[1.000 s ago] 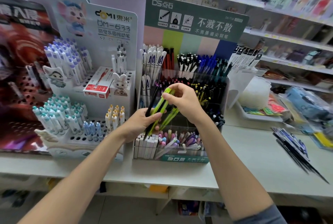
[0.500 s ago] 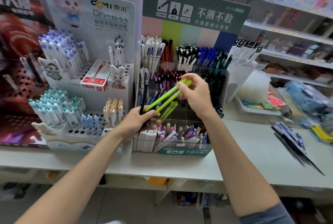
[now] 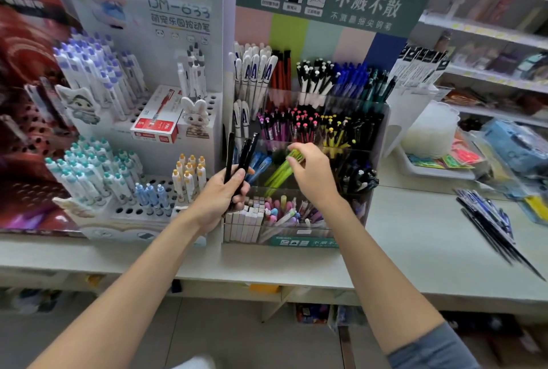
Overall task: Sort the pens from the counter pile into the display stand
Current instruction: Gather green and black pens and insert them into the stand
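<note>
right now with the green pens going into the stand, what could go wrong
1. The right hand pinches the lime green plastic pens only at their top ends; they may splay into the blue pens' slot of the clear acrylic display stand.
2. The left hand grips fanned slim black pens; one could slip out.
3. The pile of dark pens reaches toward the pale counter's front edge, and a passing sleeve might knock it off.

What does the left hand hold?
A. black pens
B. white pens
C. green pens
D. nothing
A: the left hand grips black pens that point upward, while the right hand pinches the green pens.
</note>
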A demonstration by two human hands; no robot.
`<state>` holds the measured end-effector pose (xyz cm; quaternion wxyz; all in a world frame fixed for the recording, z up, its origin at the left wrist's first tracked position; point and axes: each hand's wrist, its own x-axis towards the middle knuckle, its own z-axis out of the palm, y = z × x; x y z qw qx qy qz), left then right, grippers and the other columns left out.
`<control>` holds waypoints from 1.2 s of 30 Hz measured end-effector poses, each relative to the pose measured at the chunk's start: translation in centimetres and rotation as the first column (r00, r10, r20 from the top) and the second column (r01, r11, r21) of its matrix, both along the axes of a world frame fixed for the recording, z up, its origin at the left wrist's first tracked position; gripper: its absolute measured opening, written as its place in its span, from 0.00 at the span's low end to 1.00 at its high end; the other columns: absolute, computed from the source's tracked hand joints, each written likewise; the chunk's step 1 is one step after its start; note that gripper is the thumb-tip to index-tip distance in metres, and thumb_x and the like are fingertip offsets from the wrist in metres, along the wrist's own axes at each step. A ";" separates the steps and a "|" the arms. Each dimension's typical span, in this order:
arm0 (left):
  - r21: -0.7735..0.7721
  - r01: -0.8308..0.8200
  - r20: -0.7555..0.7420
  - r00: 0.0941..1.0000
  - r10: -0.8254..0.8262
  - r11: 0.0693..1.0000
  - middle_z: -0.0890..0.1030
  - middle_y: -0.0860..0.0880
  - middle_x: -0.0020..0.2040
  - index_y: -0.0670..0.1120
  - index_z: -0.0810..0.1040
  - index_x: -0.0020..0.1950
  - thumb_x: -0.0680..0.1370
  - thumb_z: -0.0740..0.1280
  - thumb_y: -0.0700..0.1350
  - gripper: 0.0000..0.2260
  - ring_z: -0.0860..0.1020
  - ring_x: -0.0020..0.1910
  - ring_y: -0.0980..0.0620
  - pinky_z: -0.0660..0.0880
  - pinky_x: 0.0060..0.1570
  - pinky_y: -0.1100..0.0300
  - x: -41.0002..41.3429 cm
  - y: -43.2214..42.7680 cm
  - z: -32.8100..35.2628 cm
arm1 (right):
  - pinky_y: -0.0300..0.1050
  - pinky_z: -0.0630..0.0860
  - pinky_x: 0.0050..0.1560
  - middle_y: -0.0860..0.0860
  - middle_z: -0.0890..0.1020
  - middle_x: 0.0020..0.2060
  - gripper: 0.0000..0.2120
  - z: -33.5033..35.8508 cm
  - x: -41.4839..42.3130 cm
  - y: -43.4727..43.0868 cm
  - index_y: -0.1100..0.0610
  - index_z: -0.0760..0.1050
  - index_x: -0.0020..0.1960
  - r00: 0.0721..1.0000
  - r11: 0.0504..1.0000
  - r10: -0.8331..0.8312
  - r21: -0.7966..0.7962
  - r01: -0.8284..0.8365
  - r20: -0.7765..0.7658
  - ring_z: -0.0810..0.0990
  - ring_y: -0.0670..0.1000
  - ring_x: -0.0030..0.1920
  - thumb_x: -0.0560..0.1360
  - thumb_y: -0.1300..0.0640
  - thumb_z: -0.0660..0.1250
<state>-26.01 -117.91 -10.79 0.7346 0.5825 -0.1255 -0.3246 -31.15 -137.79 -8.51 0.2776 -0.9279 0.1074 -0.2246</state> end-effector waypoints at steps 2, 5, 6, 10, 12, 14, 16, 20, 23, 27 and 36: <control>0.012 0.000 -0.008 1.000 0.000 1.000 0.73 0.51 0.34 0.44 0.74 0.54 0.85 0.57 0.45 0.09 0.66 0.28 0.57 0.67 0.28 0.67 0.1 0.0 -0.1 | 0.40 0.73 0.58 0.55 0.80 0.56 0.13 -1.5 0.1 0.7 0.62 0.77 0.63 0.999 0.998 0.028 -0.058 -0.029 -0.022 0.78 0.51 0.52 0.79 0.61 0.66; 0.022 0.015 -0.009 1.000 -0.015 1.000 0.72 0.51 0.35 0.44 0.72 0.51 0.85 0.57 0.47 0.09 0.68 0.30 0.56 0.68 0.28 0.66 0.1 -0.2 -0.3 | 0.46 0.74 0.59 0.55 0.80 0.55 0.13 -2.7 0.3 1.2 0.62 0.78 0.62 0.998 0.992 0.044 -0.120 -0.049 -0.043 0.78 0.54 0.56 0.79 0.61 0.67; 0.020 0.032 -0.006 0.999 -0.032 0.999 0.72 0.51 0.34 0.44 0.71 0.50 0.85 0.56 0.48 0.10 0.67 0.30 0.56 0.67 0.28 0.66 0.1 -0.2 -0.3 | 0.47 0.74 0.60 0.56 0.80 0.55 0.14 -2.9 0.3 1.2 0.63 0.77 0.63 0.998 0.987 0.043 -0.155 -0.050 -0.048 0.77 0.54 0.58 0.79 0.60 0.67; 0.032 0.099 0.039 0.994 -0.100 0.995 0.69 0.52 0.33 0.44 0.70 0.49 0.84 0.56 0.51 0.11 0.64 0.28 0.57 0.62 0.25 0.68 0.0 -0.8 0.2 | 0.49 0.71 0.63 0.59 0.79 0.58 0.21 -3.0 -0.3 1.0 0.65 0.75 0.66 0.996 0.952 -0.005 -0.305 0.034 0.094 0.75 0.57 0.60 0.75 0.58 0.72; 0.045 0.117 0.076 0.990 -0.120 0.992 0.69 0.52 0.33 0.44 0.70 0.49 0.85 0.56 0.50 0.11 0.66 0.28 0.57 0.63 0.25 0.67 -0.1 -1.5 0.7 | 0.43 0.72 0.60 0.55 0.79 0.56 0.20 -1.7 -1.1 1.0 0.62 0.75 0.67 0.976 0.990 -0.026 -0.131 0.055 0.215 0.76 0.50 0.56 0.77 0.57 0.69; 0.073 0.159 0.137 0.976 -0.168 0.985 0.70 0.52 0.34 0.44 0.70 0.50 0.85 0.56 0.50 0.11 0.67 0.29 0.56 0.64 0.26 0.66 -0.4 -2.6 1.3 | 0.38 0.74 0.53 0.51 0.79 0.53 0.22 0.7 -1.8 1.0 0.57 0.72 0.71 0.986 0.981 -0.005 0.193 -0.028 0.166 0.76 0.45 0.46 0.79 0.52 0.67; 0.138 0.218 0.221 0.944 -0.244 0.966 0.71 0.52 0.34 0.45 0.70 0.50 0.84 0.56 0.51 0.11 0.66 0.28 0.57 0.65 0.26 0.66 -0.9 -4.0 2.2 | 0.40 0.73 0.57 0.49 0.78 0.61 0.27 2.8 -2.2 0.7 0.51 0.67 0.75 0.995 0.923 0.082 0.373 -0.097 0.056 0.77 0.45 0.52 0.78 0.45 0.66; 0.192 0.333 0.311 0.872 -0.379 0.923 0.68 0.53 0.34 0.44 0.68 0.48 0.84 0.58 0.52 0.12 0.64 0.30 0.57 0.62 0.30 0.64 -2.0 -7.5 3.7 | 0.38 0.60 0.70 0.46 0.68 0.74 0.30 6.0 -2.9 -0.6 0.49 0.62 0.76 0.987 0.933 0.159 0.326 -0.150 -0.001 0.64 0.44 0.73 0.78 0.47 0.68; 0.172 0.388 0.345 0.837 -0.424 0.905 0.69 0.54 0.33 0.45 0.69 0.48 0.83 0.59 0.51 0.10 0.66 0.31 0.55 0.64 0.31 0.60 -2.5 -10.1 4.7 | 0.38 0.71 0.58 0.47 0.80 0.56 0.18 7.5 -3.5 -2.6 0.51 0.71 0.65 0.988 0.954 0.150 0.256 -0.154 0.035 0.77 0.42 0.56 0.77 0.53 0.69; 0.152 0.227 0.364 0.892 -0.268 0.962 0.80 0.48 0.44 0.43 0.76 0.55 0.82 0.62 0.48 0.09 0.80 0.44 0.52 0.80 0.47 0.55 -3.1 -13.2 5.8 | 0.34 0.72 0.41 0.47 0.76 0.40 0.07 9.8 -4.6 -6.5 0.56 0.71 0.53 0.973 0.955 0.034 0.281 -0.099 0.230 0.74 0.40 0.37 0.78 0.58 0.68; 0.040 -0.283 0.363 0.898 0.250 0.958 0.80 0.48 0.39 0.44 0.78 0.54 0.84 0.58 0.43 0.09 0.74 0.33 0.56 0.71 0.34 0.65 -2.5 -14.8 6.5 | 0.33 0.71 0.39 0.48 0.73 0.41 0.08 13.5 -4.9 -16.7 0.60 0.69 0.53 0.853 0.989 -0.142 0.097 0.108 0.501 0.73 0.43 0.38 0.78 0.61 0.66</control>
